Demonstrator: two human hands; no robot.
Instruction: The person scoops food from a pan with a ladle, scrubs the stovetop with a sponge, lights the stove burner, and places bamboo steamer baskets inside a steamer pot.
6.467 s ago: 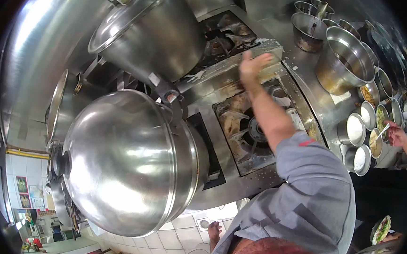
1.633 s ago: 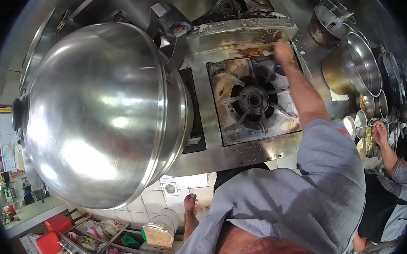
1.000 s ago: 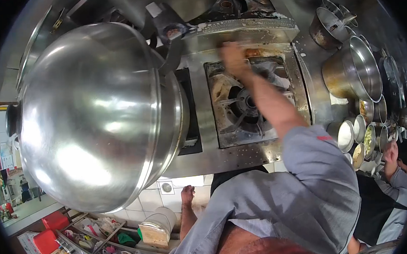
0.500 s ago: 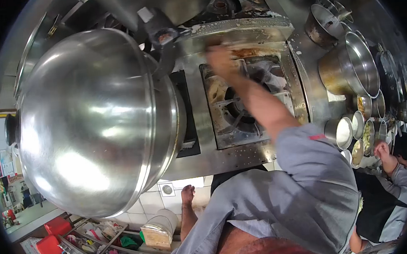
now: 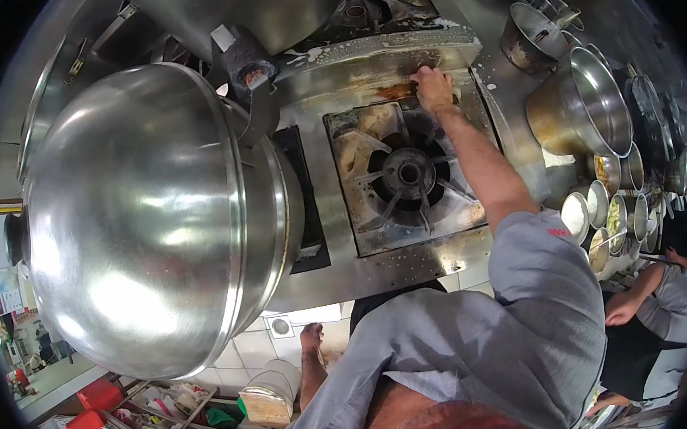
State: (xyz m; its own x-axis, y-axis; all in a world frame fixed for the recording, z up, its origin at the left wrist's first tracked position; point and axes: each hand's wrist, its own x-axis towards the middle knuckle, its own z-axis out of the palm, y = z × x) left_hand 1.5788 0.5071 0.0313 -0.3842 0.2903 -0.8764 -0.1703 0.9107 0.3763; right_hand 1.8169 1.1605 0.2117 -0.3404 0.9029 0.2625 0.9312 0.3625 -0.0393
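Note:
My right hand (image 5: 434,88) is at the raised metal ledge (image 5: 365,71) behind the front burner, its fingers curled against the steel. What it grips is too small to make out. Just left of it lies a brown stain on the steel. Below the hand is the burner (image 5: 409,174) with its star-shaped grate. Soapy foam runs along the top of the ledge. My left hand (image 5: 311,338) hangs low over the tiled floor beside the stove, fingers curled, touching nothing that shows.
A huge domed steel pot (image 5: 141,221) fills the left. Steel pots (image 5: 579,106) and small food containers (image 5: 575,216) line the right counter. A co-worker (image 5: 663,292) stands at the far right. A white bucket (image 5: 272,387) and shelf of items (image 5: 186,409) are below.
My right hand has moved right along the ledge from the burner's back left corner. The co-worker's arm has come lower. The view has shifted slightly.

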